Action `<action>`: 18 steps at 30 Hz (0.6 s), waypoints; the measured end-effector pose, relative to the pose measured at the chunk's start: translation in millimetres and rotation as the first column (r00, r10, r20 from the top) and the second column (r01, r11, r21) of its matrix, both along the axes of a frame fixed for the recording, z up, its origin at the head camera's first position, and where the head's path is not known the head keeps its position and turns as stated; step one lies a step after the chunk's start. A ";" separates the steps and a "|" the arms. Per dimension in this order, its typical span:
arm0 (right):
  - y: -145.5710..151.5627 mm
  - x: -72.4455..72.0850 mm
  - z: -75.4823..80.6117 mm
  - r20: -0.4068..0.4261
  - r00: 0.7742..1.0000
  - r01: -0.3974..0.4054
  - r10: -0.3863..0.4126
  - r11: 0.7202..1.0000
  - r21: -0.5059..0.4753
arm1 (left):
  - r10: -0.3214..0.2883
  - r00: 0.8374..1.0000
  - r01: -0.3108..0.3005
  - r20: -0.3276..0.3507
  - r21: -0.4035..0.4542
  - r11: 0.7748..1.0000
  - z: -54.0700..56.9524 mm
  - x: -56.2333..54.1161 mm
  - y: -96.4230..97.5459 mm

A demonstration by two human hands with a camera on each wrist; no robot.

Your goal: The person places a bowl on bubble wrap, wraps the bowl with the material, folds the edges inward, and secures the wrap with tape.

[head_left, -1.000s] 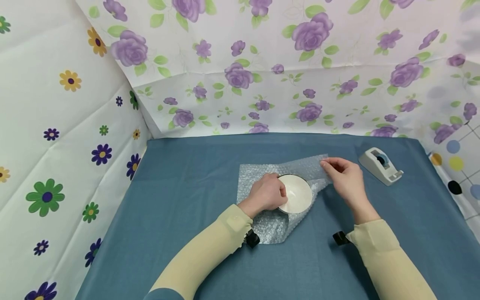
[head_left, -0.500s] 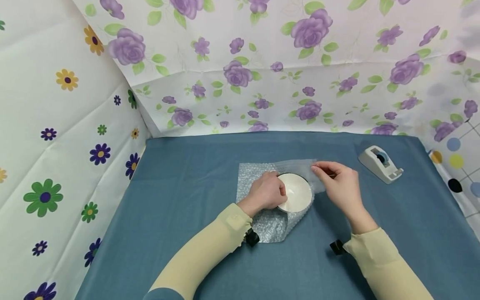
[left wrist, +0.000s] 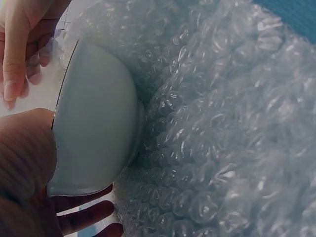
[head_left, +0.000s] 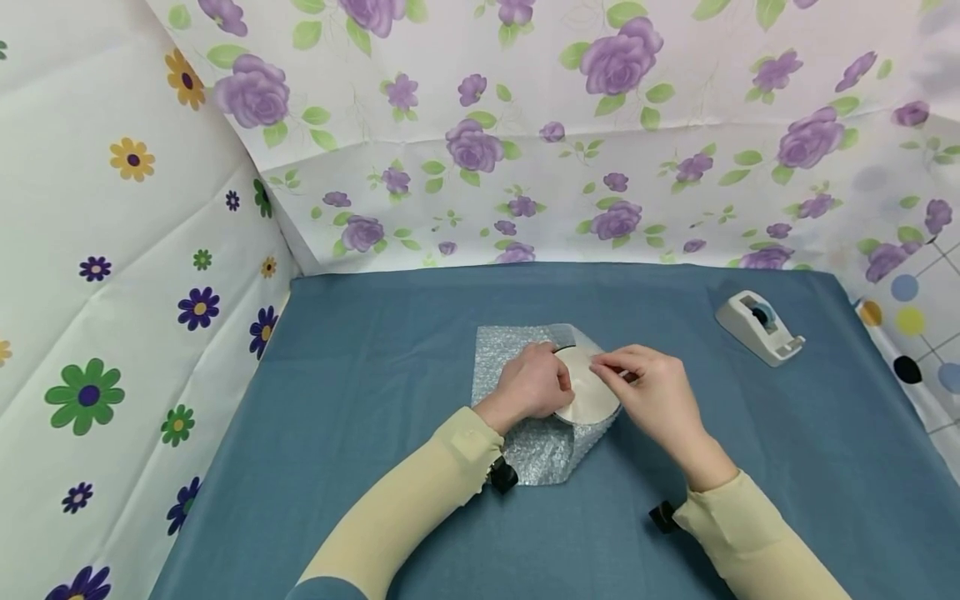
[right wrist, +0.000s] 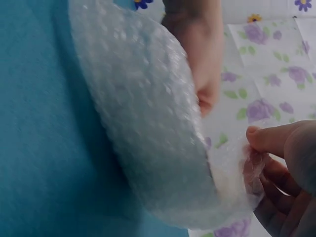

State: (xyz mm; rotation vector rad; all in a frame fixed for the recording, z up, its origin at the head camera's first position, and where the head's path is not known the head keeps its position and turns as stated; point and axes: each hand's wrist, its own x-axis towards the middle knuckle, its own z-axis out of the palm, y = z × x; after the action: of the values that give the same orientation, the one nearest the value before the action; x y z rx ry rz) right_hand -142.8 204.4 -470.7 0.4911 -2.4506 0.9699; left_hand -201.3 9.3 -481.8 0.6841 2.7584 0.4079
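A white bowl with a thin dark rim sits on a sheet of bubble wrap. My left hand holds the bowl by its left rim, some fingers over the edge inside. In the left wrist view the outer side of the bowl shows bare, with wrap spread beside it. My right hand pinches a corner of the wrap between thumb and fingers, drawn across the bowl's mouth. From the right wrist, the bubble wrap covers the bowl's right side up to the rim.
A white tape dispenser with a blue roll stands at the back right of the blue tablecloth. Floral curtains hang behind the table and along its left side. A black wrist camera sits below my left cuff.
My right hand has moved left and toward me, bringing the wrap corner from beyond the bowl's right side over its opening. The left hand stays on the rim.
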 end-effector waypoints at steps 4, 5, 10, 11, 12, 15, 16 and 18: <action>-5.4 3.7 -6.0 0.020 1.000 0.001 -0.002 0.999 0.034 | -0.004 1.000 0.004 -0.005 -0.004 1.000 -1.4 -0.1 0.3; -6.3 4.8 -6.7 0.020 1.000 0.006 -0.007 0.999 0.040 | -0.003 1.000 0.003 -0.004 -0.003 1.000 -1.7 -0.2 0.6; -8.1 7.8 -12.8 0.033 0.999 0.034 -0.037 0.996 0.077 | 0.009 1.000 -0.009 0.020 0.002 1.000 -2.5 -0.8 0.7; -8.2 8.1 -13.8 0.035 0.999 0.036 -0.039 0.996 0.085 | 0.013 1.000 -0.013 0.025 0.004 1.000 -2.8 -1.3 0.5; -8.2 8.0 -15.2 0.038 0.998 0.039 -0.042 0.995 0.095 | 0.016 0.999 -0.017 0.030 0.006 1.000 -2.9 -1.6 0.1; -8.4 8.3 -17.6 0.030 0.999 0.039 -0.043 0.992 0.116 | 0.024 0.999 -0.025 0.042 0.027 0.999 -3.1 -2.9 -1.1; -8.3 8.4 -18.3 0.025 0.999 0.039 -0.042 0.992 0.122 | 0.023 0.999 -0.025 0.044 0.037 0.999 -2.9 -3.5 -1.6; -8.2 8.6 -19.7 0.014 0.999 0.040 -0.042 0.990 0.133 | 0.014 0.999 -0.017 0.047 0.066 0.998 -2.8 -4.1 -2.9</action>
State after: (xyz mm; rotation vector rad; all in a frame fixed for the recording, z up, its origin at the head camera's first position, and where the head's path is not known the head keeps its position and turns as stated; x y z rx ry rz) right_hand -134.2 196.3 -490.3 0.4761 -2.5414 0.8009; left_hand -205.4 6.4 -484.6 0.6609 2.7188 0.5138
